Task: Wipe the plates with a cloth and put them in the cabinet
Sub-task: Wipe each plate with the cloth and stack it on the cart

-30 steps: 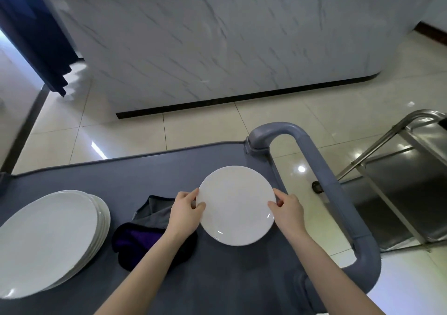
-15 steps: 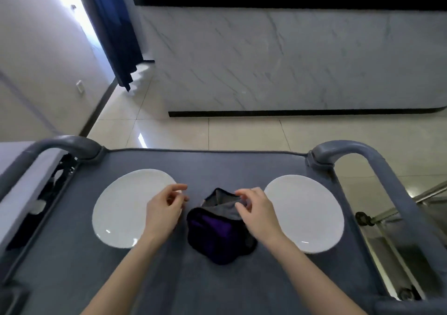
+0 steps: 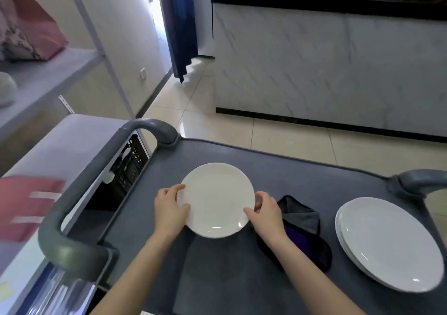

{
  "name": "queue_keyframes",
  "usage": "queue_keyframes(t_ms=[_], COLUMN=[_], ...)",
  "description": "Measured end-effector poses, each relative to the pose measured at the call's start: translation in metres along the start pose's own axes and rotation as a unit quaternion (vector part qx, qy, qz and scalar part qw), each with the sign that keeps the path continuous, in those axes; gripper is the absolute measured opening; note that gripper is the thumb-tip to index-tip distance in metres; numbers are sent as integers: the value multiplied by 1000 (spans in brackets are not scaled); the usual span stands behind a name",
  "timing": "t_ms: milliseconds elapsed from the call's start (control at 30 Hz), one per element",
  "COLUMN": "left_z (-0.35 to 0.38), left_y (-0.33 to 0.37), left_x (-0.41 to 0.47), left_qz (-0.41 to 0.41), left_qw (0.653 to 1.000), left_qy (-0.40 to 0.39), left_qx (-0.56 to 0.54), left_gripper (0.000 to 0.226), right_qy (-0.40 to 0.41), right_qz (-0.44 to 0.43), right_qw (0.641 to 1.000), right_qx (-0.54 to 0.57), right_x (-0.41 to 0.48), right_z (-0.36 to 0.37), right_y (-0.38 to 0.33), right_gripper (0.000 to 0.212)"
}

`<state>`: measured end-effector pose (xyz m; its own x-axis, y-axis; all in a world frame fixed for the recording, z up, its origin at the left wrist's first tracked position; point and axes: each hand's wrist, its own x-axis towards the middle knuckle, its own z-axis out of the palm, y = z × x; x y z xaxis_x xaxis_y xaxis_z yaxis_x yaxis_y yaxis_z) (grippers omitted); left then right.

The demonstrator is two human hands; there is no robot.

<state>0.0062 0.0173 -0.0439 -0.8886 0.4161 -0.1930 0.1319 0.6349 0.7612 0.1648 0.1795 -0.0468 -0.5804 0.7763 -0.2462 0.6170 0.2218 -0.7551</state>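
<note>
Off the dark purple folded cloth (image 3: 304,239), left grip (image 3: 169,208) and right grip (image 3: 266,212) now pinch the round white ceramic plate (image 3: 215,198) at nine and four o'clock, mid grey worktop (image 3: 302,174). Lift it level.

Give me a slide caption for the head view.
Left hand and right hand grip a plate over the cart, cloth and plate stack to its right.
</note>
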Motion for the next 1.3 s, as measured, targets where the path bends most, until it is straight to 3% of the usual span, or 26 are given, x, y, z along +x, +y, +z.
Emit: queue_keyframes(t_ms=[233, 533, 733, 867, 1000, 1067, 1167, 1233, 1300], left_z=[-4, -10, -4, 13, 41, 54, 63, 63, 60], left_y=[-6, -3, 20, 43, 70, 81, 92, 91, 86], left_x=[3, -6, -13, -20, -38, -45, -49, -48, -46], left_qz=[17, 2, -26, -10, -5, -11, -13, -6, -3], left_qw=[999, 987, 947, 925, 889, 875, 879, 888, 897], left_qy=[11, 34, -44, -84, -178, -192, -152, -129, -108], left_qx=[-47, -158, -316, -371, -421, -445, -452, -442, -429], left_gripper=[50, 48, 43, 37, 38, 38, 35, 36, 39], right_qy=[8, 16, -10, 15, 25, 24, 3, -8, 5], right_qz=[41, 51, 97, 91, 65, 56, 40, 30, 20], right_qw=[998, 978, 903, 870, 856, 857, 871, 902, 956], right_qx=[40, 202, 418, 485, 512, 511, 489, 430, 291], right_x=[-1, -13, -18, -17, -18, -21, -26, -27, -23], right_z=[6, -7, -44, -77, -103, -110, -117, -122, -125], right_y=[-4, -1, 3, 10, 15, 17, 24, 31, 45], right_gripper=[49, 52, 45, 45, 44, 44, 39, 34, 31])
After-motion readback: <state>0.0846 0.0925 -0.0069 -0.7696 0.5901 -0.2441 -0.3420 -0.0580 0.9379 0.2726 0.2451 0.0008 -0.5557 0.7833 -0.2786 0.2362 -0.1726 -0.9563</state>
